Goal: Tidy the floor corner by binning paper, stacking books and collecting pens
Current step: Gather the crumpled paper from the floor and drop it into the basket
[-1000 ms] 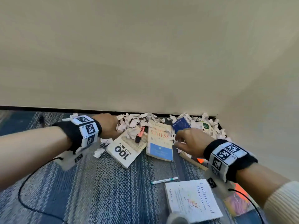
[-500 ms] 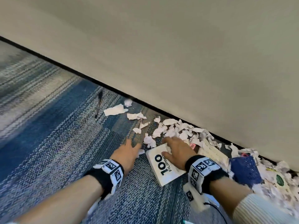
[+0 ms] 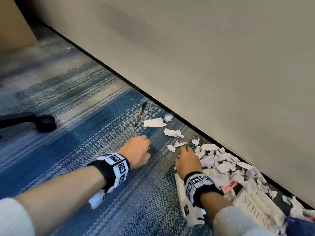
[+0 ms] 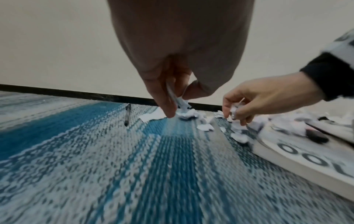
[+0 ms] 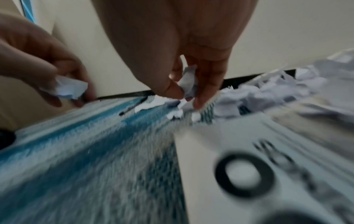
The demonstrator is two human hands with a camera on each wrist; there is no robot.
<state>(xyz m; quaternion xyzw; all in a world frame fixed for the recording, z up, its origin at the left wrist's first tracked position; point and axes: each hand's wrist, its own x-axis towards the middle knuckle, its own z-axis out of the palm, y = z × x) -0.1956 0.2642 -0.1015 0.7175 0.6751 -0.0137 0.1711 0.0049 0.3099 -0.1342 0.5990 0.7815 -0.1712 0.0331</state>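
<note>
Left hand [image 4: 172,84] grip pinching a paper scrap [image 4: 177,97] at frame center, right hand [image 4: 268,97] grip clamped on crumpled paper [image 4: 235,109] beside the paper pile [image 3: 219,160]

Blue-grey striped carpet [image 3: 71,103] meets plain beige wall [image 3: 204,57] w/ black baseboard [image 3: 119,77].

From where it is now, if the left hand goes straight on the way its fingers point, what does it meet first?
Probably the flat torn paper scrap on the carpet, just ahead of the left hand, which already pinches a crumpled scrap. The black pen lies slightly to the side; depth is unclear.
</note>
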